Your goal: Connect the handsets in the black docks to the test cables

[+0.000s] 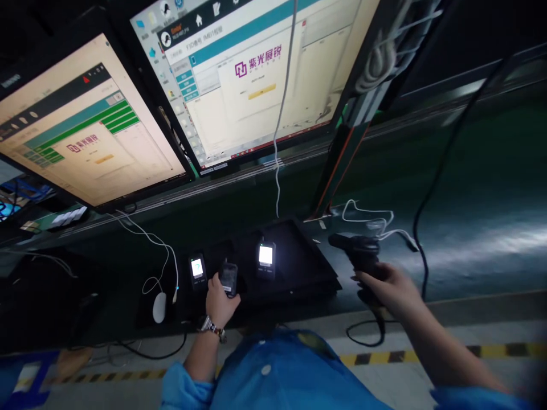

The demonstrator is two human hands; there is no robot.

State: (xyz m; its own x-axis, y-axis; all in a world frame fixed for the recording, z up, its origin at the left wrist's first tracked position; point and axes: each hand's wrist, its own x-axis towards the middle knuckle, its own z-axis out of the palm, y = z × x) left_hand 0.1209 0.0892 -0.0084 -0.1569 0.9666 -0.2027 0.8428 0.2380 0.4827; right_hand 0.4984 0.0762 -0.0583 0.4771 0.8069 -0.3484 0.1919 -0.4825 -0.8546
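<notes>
While the head camera looked down on a dim workbench, the left hand (220, 302), with a metal watch (211, 327) at its wrist, was closed around the lower end of a small dark phone (229, 277), a slim rectangular slab with an unlit screen. That phone stood tilted on a flat black tray (299, 267), between two others of the same shape: a phone with a question mark on its lit screen (197, 269) just to its left and a phone with a bright white screen (265, 257) a little to its right. The right hand (387, 290) was wrapped around the grip of a black pistol-shaped scanner (359, 253), whose matte muzzle pointed left toward the tray; the held phone lay well apart from it. A black cable (431, 188) rose near the scanner. A smooth white mouse (159, 307) lay left of the tray, its thin white cord (164, 250) looping upward. Above the bench two glossy flat monitors glowed, a left monitor (81, 125) and a right monitor (256, 74). Blue sleeves (273, 370) filled the bottom edge.
</notes>
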